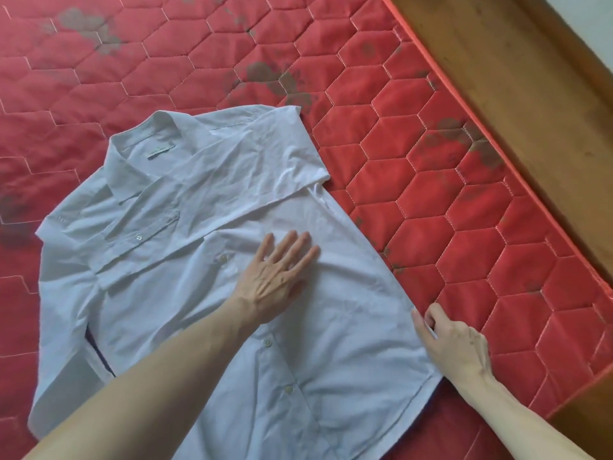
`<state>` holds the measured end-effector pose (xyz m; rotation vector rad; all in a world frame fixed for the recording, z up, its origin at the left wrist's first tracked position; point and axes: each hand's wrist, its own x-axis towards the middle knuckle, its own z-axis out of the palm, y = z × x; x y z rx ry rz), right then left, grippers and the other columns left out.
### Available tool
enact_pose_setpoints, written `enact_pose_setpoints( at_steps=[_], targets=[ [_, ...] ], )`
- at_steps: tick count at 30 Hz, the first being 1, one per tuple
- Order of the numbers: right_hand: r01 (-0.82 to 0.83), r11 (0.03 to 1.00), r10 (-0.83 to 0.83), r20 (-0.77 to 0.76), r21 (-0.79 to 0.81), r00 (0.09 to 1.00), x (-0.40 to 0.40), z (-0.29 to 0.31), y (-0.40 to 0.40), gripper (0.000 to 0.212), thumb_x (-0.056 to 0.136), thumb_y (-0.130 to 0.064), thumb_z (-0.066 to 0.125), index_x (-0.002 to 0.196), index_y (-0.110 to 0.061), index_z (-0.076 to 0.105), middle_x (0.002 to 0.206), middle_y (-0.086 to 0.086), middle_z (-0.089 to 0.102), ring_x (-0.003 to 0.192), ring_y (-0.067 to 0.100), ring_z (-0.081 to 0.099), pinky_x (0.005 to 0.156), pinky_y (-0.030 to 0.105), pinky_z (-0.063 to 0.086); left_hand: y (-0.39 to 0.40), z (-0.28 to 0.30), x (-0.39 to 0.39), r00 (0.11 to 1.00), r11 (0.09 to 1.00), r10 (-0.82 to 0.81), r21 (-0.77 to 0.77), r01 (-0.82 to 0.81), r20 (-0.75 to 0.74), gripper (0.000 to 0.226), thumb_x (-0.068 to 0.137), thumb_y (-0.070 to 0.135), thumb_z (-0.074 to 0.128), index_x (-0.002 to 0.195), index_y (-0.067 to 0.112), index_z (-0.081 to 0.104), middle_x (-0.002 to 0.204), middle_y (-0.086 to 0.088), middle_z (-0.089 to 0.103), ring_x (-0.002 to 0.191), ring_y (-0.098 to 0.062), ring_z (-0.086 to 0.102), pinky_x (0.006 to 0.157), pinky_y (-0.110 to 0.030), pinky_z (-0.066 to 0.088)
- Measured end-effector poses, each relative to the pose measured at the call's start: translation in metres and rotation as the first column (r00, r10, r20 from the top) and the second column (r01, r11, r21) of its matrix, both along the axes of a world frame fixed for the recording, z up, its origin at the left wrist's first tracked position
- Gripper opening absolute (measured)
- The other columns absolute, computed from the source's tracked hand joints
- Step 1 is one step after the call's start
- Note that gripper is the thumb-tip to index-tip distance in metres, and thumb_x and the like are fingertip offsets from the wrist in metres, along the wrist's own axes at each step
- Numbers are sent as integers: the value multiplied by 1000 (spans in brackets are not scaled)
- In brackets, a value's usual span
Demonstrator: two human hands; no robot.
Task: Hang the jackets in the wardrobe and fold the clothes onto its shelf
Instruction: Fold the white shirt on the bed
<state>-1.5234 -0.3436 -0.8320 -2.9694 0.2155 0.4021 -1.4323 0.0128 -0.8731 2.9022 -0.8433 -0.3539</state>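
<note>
The left hand (277,277) lies flat at the middle of the frame, fingers straight and slightly fanned, palm pressing down on the front of a white shirt (185,260). Its bare forearm runs in from the lower left corner. The right hand (454,346) sits at the lower right, its thumb and curled fingers pinching the shirt's side edge just where the cloth meets the mattress (497,227); that forearm comes in from the bottom right corner.

The shirt is thin woven cotton, pale white with a faint bluish cast, creased all over in soft wrinkles. It is spread front-up on the bed, slanting from the upper left toward the lower right of the frame. Its pointed collar (142,154) lies open at the upper left, with a small greenish label inside the neck. A flapped chest pocket with one small round button sits left of the pressing hand, and a row of pale buttons (267,342) runs down the placket toward the bottom. One sleeve is folded across the top of the shirt, making a straight diagonal edge; the other lies along the left side, doubled against the body.

Under it, the mattress is glossy red fabric, quilted in a honeycomb of hexagons with light stitching, and marked with dull grey-brown blotches in several places. Along the upper right runs a piped red edge, and beyond that a brown wooden bed frame (517,78), its grain showing, slanting down to the right edge.
</note>
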Motion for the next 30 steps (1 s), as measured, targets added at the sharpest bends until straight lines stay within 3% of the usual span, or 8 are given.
enact_pose_setpoints(
  at_steps=[6,8,11,15,18,23,27,30],
  targets=[
    [29,999,-28,4,-23,1000,-11,1,-3,32,103,-47,53,85,-21,46,61,3,62,61,39,66,52,39,47,-19,-3,-54,998,995,57,-77,-59,-17,72,98,43,40,166,25,23,173,-7,20,159,-31,23,125,-59,18],
    [-42,999,43,136,-16,990,-8,-2,7,26,104,-41,48,102,-17,58,87,3,65,77,34,64,59,42,50,-27,-6,-78,994,991,108,-81,-110,-21,75,98,45,46,167,28,20,174,-5,15,160,-29,16,124,-58,12],
    [-243,970,230,281,12,932,5,-5,49,41,101,-31,44,131,-10,60,126,9,62,108,33,62,80,48,51,-43,-7,-105,981,977,192,-90,-194,-34,76,100,47,46,167,29,16,175,-4,11,161,-28,10,124,-58,11],
    [-596,792,540,307,130,784,35,-17,130,50,101,-20,43,149,-13,52,156,8,49,143,28,49,107,42,44,-51,-2,-122,972,968,233,-93,-235,-33,71,97,46,53,162,23,34,171,-6,27,160,-28,19,123,-55,18],
    [-703,687,645,292,184,706,61,-19,201,53,100,-24,44,152,-16,50,160,9,45,147,29,45,109,43,44,-29,3,-128,958,953,282,-102,-286,-55,66,93,45,54,153,17,50,159,-12,47,155,-31,29,122,-50,22],
    [-807,561,752,293,185,590,94,-11,304,55,104,-37,42,155,-18,48,165,8,40,152,29,39,114,47,43,40,4,-137,866,853,499,-168,-494,-11,57,96,38,49,144,10,58,147,-15,58,146,-30,41,121,-46,25],
    [-833,526,794,252,170,553,114,-3,378,58,104,-42,33,159,-23,41,165,5,39,152,30,38,116,52,40,111,14,-149,699,714,696,-267,-647,165,55,98,32,49,149,11,45,155,-12,49,146,-30,45,123,-51,25],
    [-841,513,829,156,172,538,129,6,435,61,104,-44,23,162,-28,34,170,2,30,156,29,29,120,54,33,170,32,-153,339,383,923,-354,-853,181,58,97,32,50,151,14,40,155,-10,45,148,-30,40,125,-55,19]
  ],
)
